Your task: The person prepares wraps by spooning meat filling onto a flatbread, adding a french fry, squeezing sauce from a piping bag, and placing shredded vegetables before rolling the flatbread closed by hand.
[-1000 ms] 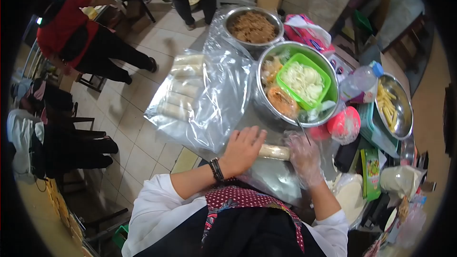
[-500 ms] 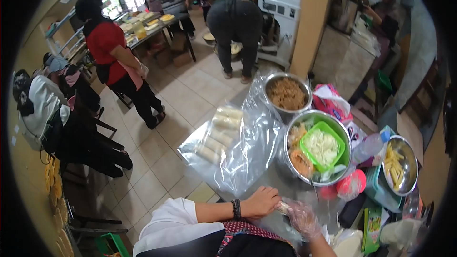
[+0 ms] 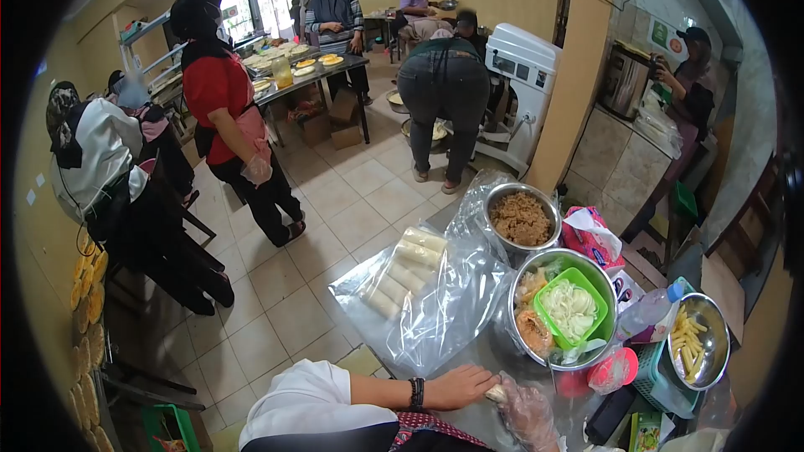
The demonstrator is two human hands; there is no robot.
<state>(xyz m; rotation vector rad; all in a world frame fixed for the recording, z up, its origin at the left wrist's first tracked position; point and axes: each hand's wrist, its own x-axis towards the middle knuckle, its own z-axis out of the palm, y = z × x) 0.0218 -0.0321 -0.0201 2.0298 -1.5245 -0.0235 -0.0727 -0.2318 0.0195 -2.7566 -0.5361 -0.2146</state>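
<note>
Fingers of our bare L hand (image 3: 459, 387), pressed together, grip a pale roll (image 3: 497, 393), near, btwn both hands, prob. for steadiness; gloved R hand's (image 3: 529, 414) fingers: can't tell. Other rolls (image 3: 391, 286) lie farther left on plastic (image 3: 425, 350), prob. vs. sticking.

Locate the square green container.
In the head view, the green container sits right of centre inside the large metal bowl, left of the plastic bottle.

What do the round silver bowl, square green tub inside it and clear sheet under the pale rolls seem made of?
Round silver bowl: polished metal, perhaps stainless steel, by its bright reflections. Square green tub: likely smooth plastic, evenly coloured. Clear sheet: glossy plastic film, creased and see-through.
</note>
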